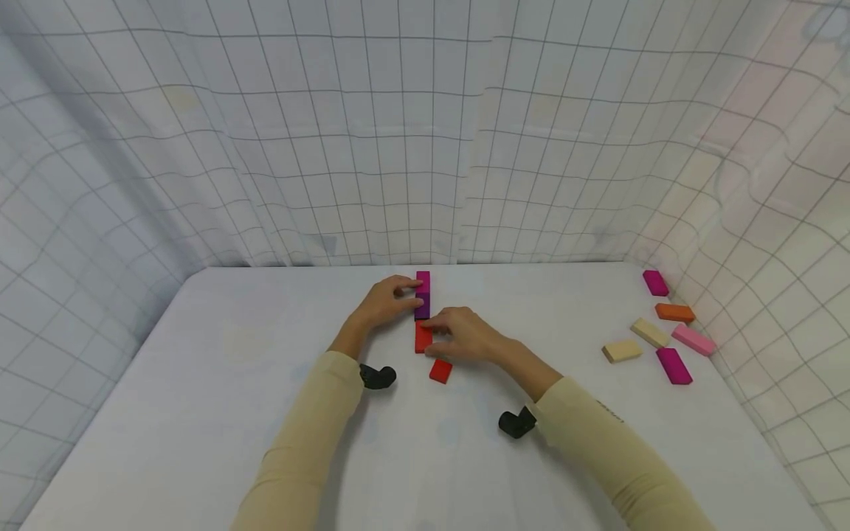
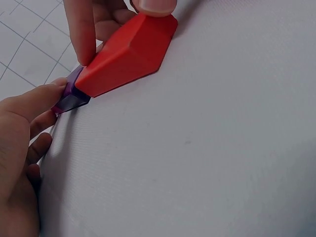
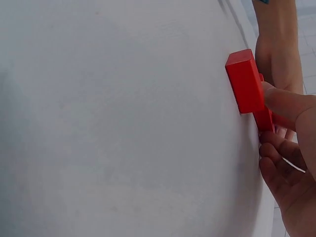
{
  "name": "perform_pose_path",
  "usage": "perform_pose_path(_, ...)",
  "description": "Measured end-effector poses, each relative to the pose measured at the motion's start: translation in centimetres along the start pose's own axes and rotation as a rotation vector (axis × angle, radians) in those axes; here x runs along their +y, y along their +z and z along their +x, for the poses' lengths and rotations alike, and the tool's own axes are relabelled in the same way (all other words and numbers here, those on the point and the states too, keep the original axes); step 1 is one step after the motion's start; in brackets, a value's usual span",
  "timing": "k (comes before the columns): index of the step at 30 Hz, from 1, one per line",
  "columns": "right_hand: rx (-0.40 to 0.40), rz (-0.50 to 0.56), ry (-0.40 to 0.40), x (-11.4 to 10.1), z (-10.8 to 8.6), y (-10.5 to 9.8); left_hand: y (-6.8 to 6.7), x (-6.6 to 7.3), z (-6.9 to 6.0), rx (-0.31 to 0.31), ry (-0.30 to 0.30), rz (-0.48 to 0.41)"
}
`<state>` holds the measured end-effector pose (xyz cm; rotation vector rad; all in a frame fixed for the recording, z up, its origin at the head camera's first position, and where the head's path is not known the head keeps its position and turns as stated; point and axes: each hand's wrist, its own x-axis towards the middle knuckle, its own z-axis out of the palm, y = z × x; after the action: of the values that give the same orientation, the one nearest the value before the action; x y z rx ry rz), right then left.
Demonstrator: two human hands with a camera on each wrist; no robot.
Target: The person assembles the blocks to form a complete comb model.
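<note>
A magenta block (image 1: 423,279), a purple block (image 1: 423,307) and a red block (image 1: 422,339) lie end to end in a line running away from me. My left hand (image 1: 381,302) is at the left of the line, a finger touching the magenta block and the thumb against the purple one. With finger and thumb, my right hand (image 1: 465,335) pinches the red block at its two ends. In the left wrist view this red block (image 2: 126,57) meets the purple block (image 2: 73,96). A second red block (image 1: 440,371) lies loose and turned, just nearer to me.
At the table's right side lie several more blocks: magenta (image 1: 656,283), orange (image 1: 674,313), pink (image 1: 693,339), cream (image 1: 622,351) and others. A checked white curtain (image 1: 398,147) surrounds the white table (image 1: 219,383). Black wrist devices (image 1: 378,377) show beside both sleeves.
</note>
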<state>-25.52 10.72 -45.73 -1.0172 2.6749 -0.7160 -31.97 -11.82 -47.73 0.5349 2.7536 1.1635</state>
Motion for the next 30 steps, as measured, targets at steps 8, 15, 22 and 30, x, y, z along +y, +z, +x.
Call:
perform_pose_path(8,0.01,0.033,-0.003,0.18,0.33,0.2,-0.12,0.28,-0.11,0.001,-0.011,-0.001)
perform_pose_path(15,0.023,0.028,-0.022,0.33,0.66,0.1,-0.24,0.37,-0.01,0.003,-0.01,0.006)
perform_pose_path(22,0.023,0.032,-0.016,0.23,0.72,-0.06,-0.26,0.18,0.08,0.004,0.015,-0.003)
perform_pose_path(30,0.01,0.035,-0.011,0.39,0.09,-0.27,-0.05,0.05,-0.05,-0.005,0.026,-0.028)
